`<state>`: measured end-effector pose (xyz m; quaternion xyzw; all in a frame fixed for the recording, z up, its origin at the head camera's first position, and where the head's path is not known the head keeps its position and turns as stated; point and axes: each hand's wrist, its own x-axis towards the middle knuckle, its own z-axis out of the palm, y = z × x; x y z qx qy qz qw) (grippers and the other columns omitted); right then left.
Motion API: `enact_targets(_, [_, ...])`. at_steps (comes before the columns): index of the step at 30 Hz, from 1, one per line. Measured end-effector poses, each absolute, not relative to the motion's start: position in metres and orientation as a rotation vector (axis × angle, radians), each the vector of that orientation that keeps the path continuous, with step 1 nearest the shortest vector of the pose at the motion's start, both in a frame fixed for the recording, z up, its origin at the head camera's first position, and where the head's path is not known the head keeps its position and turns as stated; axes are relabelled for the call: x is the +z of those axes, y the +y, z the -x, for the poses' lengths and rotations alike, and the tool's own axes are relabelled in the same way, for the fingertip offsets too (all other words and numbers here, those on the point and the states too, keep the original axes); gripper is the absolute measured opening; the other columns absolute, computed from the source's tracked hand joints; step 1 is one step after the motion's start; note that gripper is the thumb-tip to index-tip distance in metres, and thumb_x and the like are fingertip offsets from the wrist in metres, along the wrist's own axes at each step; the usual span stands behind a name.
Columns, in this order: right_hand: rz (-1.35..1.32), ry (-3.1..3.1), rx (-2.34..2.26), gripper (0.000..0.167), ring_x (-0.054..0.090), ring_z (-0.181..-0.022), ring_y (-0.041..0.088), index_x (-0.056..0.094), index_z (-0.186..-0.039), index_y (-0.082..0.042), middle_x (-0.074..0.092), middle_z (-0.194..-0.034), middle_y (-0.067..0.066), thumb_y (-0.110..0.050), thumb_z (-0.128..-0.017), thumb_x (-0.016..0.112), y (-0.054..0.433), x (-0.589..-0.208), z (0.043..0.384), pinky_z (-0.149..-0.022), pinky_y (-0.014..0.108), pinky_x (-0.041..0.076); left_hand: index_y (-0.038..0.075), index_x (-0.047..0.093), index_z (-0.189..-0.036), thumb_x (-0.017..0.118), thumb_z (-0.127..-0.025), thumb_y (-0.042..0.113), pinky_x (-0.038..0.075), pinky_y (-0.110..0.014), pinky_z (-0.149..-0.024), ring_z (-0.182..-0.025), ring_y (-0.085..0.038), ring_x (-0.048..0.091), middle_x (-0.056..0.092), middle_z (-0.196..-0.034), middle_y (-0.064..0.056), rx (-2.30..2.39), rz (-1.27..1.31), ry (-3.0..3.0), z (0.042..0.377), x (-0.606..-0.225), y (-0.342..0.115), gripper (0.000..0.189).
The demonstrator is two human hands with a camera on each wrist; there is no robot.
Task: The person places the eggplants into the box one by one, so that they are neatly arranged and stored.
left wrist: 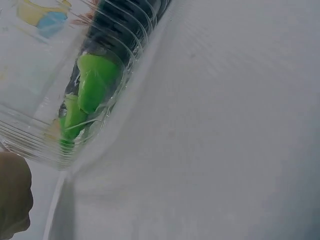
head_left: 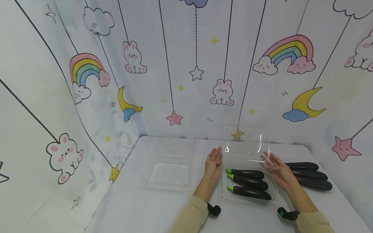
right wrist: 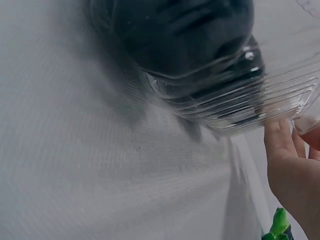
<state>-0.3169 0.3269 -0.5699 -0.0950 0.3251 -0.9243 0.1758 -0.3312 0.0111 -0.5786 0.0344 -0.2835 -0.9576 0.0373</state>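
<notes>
Three dark eggplants (head_left: 249, 182) with green stem ends lie side by side in the base of a clear plastic clamshell box (head_left: 222, 195). Its transparent lid (head_left: 244, 152) stands raised at the far side. My left hand (head_left: 213, 163) holds the lid's left edge, its fingers pointing up. On the opposite side, my right hand (head_left: 281, 171) grips the lid's right edge; in the right wrist view the thumb (right wrist: 306, 123) pinches the plastic rim. The left wrist view shows the green stems (left wrist: 97, 82) through ribbed plastic, with part of the left hand (left wrist: 14, 195) at its edge.
To the right, beyond the right hand, several loose eggplants (head_left: 313, 184) lie on the white-covered table (head_left: 131, 207). Another clear clamshell box (head_left: 170, 176) sits opened at the left. A patterned curtain (head_left: 186, 97) rises behind the table.
</notes>
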Motion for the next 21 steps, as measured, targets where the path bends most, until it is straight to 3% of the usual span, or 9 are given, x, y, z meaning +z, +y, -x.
enact_targets(7, [0.222, 0.91, -2.61, 0.052, 0.05, -0.145, 0.026, 0.045, -0.146, -0.016, 0.054, -0.15, 0.005, 0.014, -0.108, 0.025, 0.3271, -0.5722, 0.314, -0.127, 0.045, 0.012, -0.011, 0.036, -0.15, 0.04, -0.088, -0.031, 0.035, -0.043, -0.123, -0.145, -0.036, 0.047, 0.053, -0.15, -0.026, -2.947, -0.161, -0.855, 0.3292, -0.5794, 0.0134, 0.065])
enact_targets(14, [0.323, 0.99, -2.594, 0.044, 0.059, -0.136, 0.028, 0.048, -0.138, -0.012, 0.059, -0.146, 0.01, 0.012, -0.109, 0.025, 0.3262, -0.5783, 0.3125, -0.122, 0.046, 0.036, -0.013, 0.038, -0.147, 0.04, -0.085, -0.033, 0.042, -0.042, -0.118, -0.127, -0.028, 0.064, 0.07, -0.124, -0.016, -2.941, -0.208, -0.816, 0.3302, -0.5809, 0.0139, 0.065])
enact_targets(18, [0.331, 1.048, -2.58, 0.041, 0.06, -0.134, 0.028, 0.056, -0.13, -0.01, 0.061, -0.143, 0.011, 0.011, -0.11, 0.027, 0.3258, -0.5796, 0.311, -0.116, 0.044, 0.044, -0.013, 0.044, -0.141, 0.039, -0.084, -0.035, 0.048, -0.038, -0.113, -0.119, -0.028, 0.067, 0.067, -0.103, -0.008, -2.95, -0.255, -0.77, 0.331, -0.5787, 0.0132, 0.062])
enact_targets(21, [0.341, 1.111, -2.543, 0.041, 0.063, -0.131, 0.025, 0.061, -0.126, -0.009, 0.064, -0.142, 0.008, 0.01, -0.11, 0.028, 0.3256, -0.5787, 0.309, -0.11, 0.04, 0.051, -0.012, 0.046, -0.139, 0.04, -0.084, -0.035, 0.052, -0.035, -0.108, -0.125, -0.034, 0.065, 0.064, -0.094, -0.006, -2.956, -0.287, -0.759, 0.3305, -0.5766, 0.0131, 0.06])
